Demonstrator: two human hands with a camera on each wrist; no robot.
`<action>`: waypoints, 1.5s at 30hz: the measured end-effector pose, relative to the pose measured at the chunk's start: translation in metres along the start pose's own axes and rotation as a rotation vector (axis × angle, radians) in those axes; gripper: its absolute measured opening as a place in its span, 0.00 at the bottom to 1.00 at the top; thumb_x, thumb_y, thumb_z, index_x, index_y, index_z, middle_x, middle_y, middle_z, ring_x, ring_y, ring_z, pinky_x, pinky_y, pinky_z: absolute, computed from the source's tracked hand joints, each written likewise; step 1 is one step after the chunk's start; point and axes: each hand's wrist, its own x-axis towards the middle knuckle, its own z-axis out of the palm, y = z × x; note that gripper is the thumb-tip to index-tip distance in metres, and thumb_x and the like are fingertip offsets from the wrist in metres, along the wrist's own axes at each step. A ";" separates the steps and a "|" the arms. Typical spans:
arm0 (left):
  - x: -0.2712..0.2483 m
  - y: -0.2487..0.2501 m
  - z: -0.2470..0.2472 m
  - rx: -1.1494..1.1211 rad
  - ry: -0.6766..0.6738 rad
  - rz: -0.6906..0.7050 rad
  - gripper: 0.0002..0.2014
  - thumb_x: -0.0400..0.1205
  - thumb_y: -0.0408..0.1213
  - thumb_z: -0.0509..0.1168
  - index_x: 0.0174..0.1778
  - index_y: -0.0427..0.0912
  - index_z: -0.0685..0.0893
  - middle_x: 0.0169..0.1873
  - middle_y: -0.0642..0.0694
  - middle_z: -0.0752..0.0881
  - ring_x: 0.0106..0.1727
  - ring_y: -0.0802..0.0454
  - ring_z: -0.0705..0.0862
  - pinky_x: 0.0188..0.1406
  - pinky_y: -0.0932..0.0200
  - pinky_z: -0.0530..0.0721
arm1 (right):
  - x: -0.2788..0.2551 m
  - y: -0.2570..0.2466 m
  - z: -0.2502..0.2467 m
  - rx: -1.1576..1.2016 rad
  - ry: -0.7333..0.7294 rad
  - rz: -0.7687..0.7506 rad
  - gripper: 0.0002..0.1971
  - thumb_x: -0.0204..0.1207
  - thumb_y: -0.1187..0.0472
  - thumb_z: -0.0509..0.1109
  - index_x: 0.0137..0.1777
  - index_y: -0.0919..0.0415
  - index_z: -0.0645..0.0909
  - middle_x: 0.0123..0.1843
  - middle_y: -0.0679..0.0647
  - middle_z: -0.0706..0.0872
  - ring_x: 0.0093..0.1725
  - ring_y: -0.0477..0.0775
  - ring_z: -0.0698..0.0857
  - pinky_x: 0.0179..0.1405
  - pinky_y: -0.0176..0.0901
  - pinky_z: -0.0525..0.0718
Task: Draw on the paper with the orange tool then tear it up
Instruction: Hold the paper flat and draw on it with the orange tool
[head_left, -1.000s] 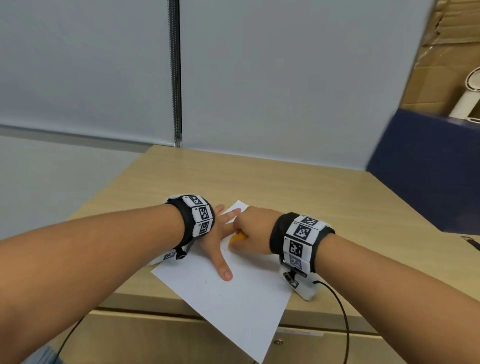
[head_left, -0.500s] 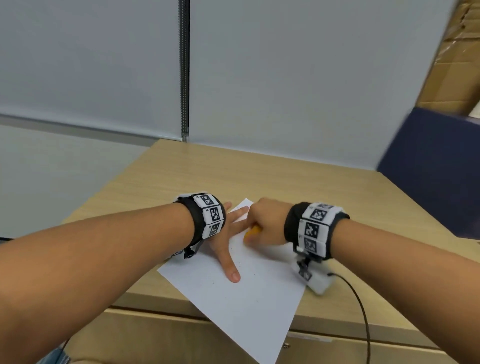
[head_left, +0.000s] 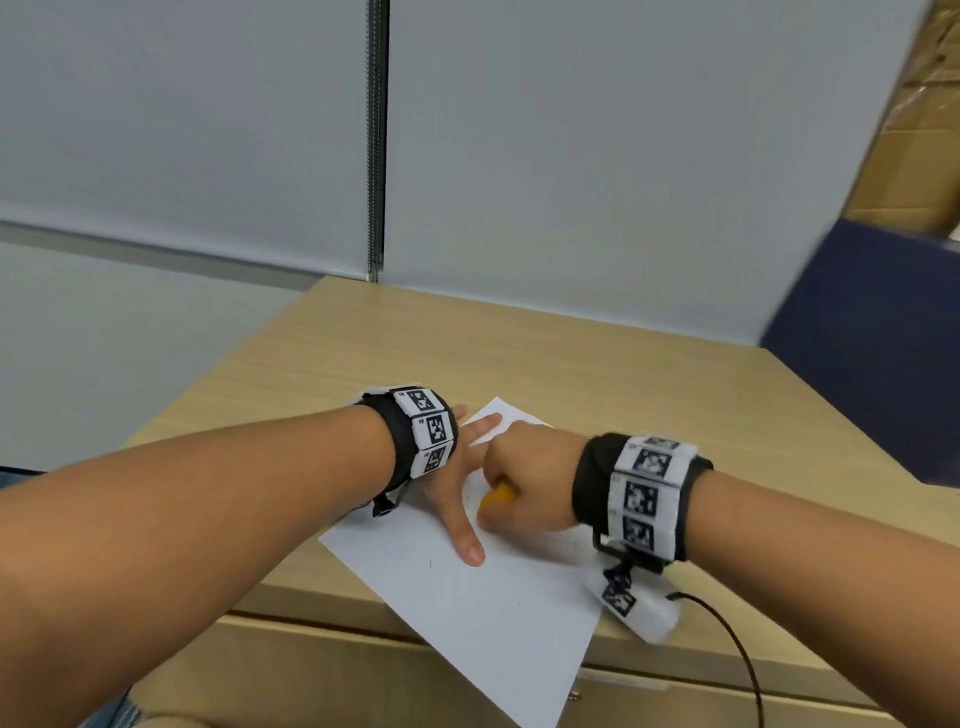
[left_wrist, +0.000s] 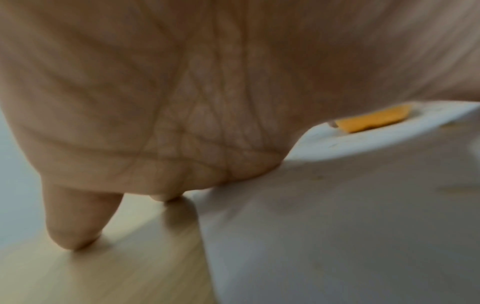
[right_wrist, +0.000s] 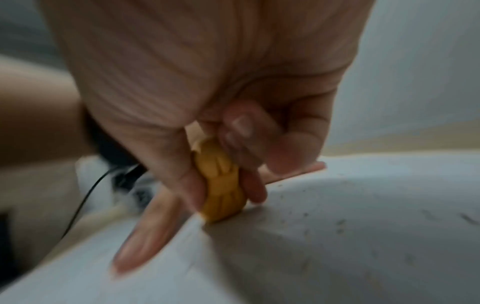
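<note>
A white sheet of paper (head_left: 488, 618) lies askew on the wooden desk (head_left: 571, 364), its near corner hanging over the front edge. My left hand (head_left: 462, 488) lies flat on the paper with straight, spread fingers, pressing it down. My right hand (head_left: 524, 488) grips a short orange tool (head_left: 498, 494) beside the left thumb. In the right wrist view the thumb and fingers pinch the orange tool (right_wrist: 221, 183), whose end touches the paper (right_wrist: 337, 236). The left wrist view shows the palm on the paper (left_wrist: 337, 205) and a sliver of the orange tool (left_wrist: 374, 121).
Grey partition panels (head_left: 571, 156) stand behind the desk. A dark blue panel (head_left: 872, 343) and cardboard boxes (head_left: 914, 130) are at the right. A black cable (head_left: 737, 654) runs off my right wrist over the desk's front edge. Small dark marks dot the paper.
The head view has shifted slightly. My right hand with the orange tool has moved a little toward me along the paper; the left hand stays pressed flat.
</note>
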 end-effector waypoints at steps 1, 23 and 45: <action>0.000 0.000 0.000 0.000 0.003 0.013 0.70 0.55 0.83 0.70 0.84 0.68 0.32 0.87 0.50 0.31 0.87 0.39 0.32 0.83 0.26 0.47 | 0.001 0.004 -0.002 -0.020 -0.005 0.014 0.17 0.76 0.52 0.74 0.28 0.54 0.77 0.25 0.47 0.76 0.27 0.47 0.76 0.30 0.40 0.75; 0.002 0.002 0.001 0.004 0.027 0.026 0.72 0.55 0.82 0.70 0.82 0.68 0.27 0.85 0.52 0.26 0.86 0.35 0.31 0.81 0.22 0.42 | 0.009 0.032 -0.007 -0.089 0.100 0.091 0.17 0.74 0.51 0.70 0.27 0.55 0.72 0.29 0.52 0.77 0.31 0.57 0.79 0.35 0.45 0.82; 0.005 -0.001 0.004 -0.014 0.012 0.019 0.73 0.53 0.84 0.69 0.82 0.66 0.25 0.84 0.54 0.24 0.86 0.37 0.28 0.81 0.26 0.39 | 0.000 0.031 0.001 -0.039 0.068 0.058 0.20 0.73 0.47 0.72 0.29 0.63 0.79 0.26 0.55 0.78 0.29 0.58 0.78 0.36 0.52 0.85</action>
